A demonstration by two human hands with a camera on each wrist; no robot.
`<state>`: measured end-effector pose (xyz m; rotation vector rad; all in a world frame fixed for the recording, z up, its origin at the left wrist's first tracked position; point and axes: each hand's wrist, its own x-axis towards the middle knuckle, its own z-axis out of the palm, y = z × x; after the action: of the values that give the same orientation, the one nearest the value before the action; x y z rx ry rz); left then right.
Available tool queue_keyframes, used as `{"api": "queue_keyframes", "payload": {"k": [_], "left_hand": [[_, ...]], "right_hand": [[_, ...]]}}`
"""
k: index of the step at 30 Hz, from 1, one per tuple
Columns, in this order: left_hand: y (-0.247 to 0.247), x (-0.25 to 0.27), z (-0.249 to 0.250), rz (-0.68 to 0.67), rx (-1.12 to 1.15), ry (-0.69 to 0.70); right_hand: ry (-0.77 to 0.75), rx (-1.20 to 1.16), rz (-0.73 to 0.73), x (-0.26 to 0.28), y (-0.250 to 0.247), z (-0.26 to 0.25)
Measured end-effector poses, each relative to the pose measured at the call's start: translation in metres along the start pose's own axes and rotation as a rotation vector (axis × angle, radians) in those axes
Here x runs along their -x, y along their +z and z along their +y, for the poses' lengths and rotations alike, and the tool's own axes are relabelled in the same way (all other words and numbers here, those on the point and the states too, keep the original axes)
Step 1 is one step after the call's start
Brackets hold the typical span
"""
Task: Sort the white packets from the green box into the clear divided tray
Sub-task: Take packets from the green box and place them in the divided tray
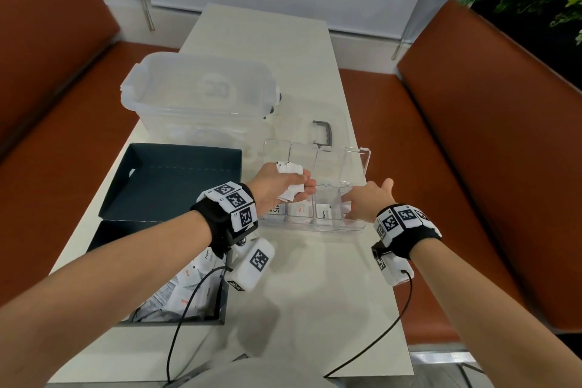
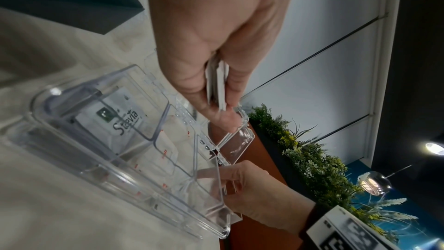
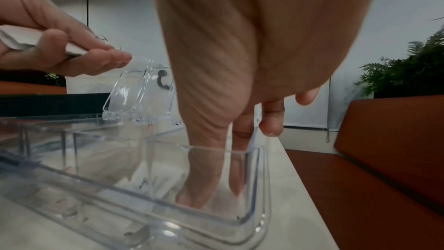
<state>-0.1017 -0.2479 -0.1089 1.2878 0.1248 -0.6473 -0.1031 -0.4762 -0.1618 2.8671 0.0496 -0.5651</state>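
My left hand (image 1: 277,186) hovers over the left half of the clear divided tray (image 1: 315,228) and grips a bunch of white packets (image 1: 291,168), seen edge-on in the left wrist view (image 2: 217,83). My right hand (image 1: 368,201) reaches into the tray's rightmost compartment. Its thumb and forefinger (image 3: 236,168) go down to a white packet (image 3: 165,183) on the bottom; whether they pinch it is unclear through the plastic. A Stevia packet (image 2: 120,119) lies in the leftmost compartment, and other compartments hold packets too. The green box (image 1: 222,302) at my lower left holds several more packets (image 1: 189,287).
The tray's small hinged lids (image 1: 330,161) stand upright along its far side. The green box's lid (image 1: 176,179) lies open-side up behind the box. A large clear storage bin (image 1: 201,94) stands farther back. Orange benches flank the narrow table (image 1: 315,309).
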Motion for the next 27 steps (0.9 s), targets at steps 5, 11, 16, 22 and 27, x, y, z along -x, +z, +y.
{"api": "queue_keyframes", "payload": {"k": [5,11,16,22,27], "left_hand": [[0.001,-0.001,-0.001,0.004,0.004,-0.010],[0.004,-0.001,0.002,0.017,0.058,-0.051],[0.008,0.003,0.009,-0.023,0.201,-0.148],[0.008,0.009,0.012,-0.100,0.263,-0.165],[0.006,0.014,0.011,-0.141,0.099,-0.058]], "right_hand": [[-0.004,-0.087,-0.006,-0.005,0.001,0.004],[-0.001,-0.075,0.031,0.001,0.003,0.002],[0.031,-0.221,0.118,0.019,-0.029,0.005],[-0.082,-0.814,0.435,0.044,-0.068,-0.031],[-0.102,-1.045,0.405,0.041,-0.070,-0.050]]}}
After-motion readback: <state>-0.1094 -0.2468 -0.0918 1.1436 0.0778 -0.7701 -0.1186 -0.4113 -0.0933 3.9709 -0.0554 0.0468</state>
